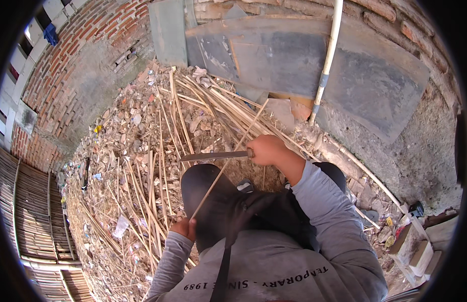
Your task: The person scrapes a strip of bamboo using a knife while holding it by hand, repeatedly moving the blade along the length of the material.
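Note:
My left hand [185,229] is closed around the lower end of a long, thin bamboo strip [209,190]. The strip slants up and away to the right over my dark-trousered knee. In my right hand [268,150] is the handle of a long-bladed knife [213,156], its blade pointing left. Blade and strip cross in front of my knees; whether the edge bites into the strip cannot be made out. Beyond the knife, a bundle of pale bamboo strips [228,106] lies on the ground.
More loose strips [152,196] lie to my left on ground littered with rubble and scraps [117,136]. Brick walls stand at the left and back. Grey sheets [289,53] lean behind a white pipe [328,60]. A slatted bamboo panel [34,206] is far left, stacked blocks [417,251] lower right.

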`<state>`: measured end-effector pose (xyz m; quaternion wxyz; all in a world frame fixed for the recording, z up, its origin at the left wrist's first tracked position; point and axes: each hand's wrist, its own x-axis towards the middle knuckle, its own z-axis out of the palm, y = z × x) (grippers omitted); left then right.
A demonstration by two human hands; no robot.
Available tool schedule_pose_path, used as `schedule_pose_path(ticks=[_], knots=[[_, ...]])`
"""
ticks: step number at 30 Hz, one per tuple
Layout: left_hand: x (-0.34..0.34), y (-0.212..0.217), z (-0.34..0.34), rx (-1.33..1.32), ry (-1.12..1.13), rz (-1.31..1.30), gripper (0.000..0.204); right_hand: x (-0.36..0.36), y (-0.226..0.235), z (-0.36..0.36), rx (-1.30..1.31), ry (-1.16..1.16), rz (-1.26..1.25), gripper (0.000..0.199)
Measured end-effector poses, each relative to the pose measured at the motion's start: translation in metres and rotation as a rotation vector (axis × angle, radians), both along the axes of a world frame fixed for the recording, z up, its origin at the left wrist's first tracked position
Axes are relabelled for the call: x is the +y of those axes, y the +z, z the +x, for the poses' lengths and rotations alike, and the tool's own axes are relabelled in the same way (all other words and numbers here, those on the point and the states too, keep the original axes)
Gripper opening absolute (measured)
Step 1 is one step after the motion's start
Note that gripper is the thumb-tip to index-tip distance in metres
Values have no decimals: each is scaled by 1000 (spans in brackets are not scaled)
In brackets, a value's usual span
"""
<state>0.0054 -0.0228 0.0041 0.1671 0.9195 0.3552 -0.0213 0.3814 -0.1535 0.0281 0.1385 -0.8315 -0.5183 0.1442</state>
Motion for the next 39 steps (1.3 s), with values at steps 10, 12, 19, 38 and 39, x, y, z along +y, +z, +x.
schedule_pose_path(ticks=[10,12,19,38,39], knots=[[-2,-30,-16,-151,13,-8,38,-1,-21,22,150,-134,236,33],[0,-24,-15,-120,17,-33,39,4,-15,10,137,-13,159,24],[1,-19,-12,-139,12,-41,40,-2,-27,36,162,-81,224,24],[7,-26,-12,-107,38,-42,37,4,-19,25,163,-201,174,21],[6,-26,-12,-116,29,-44,37,4,-19,25,166,-195,173,21]])
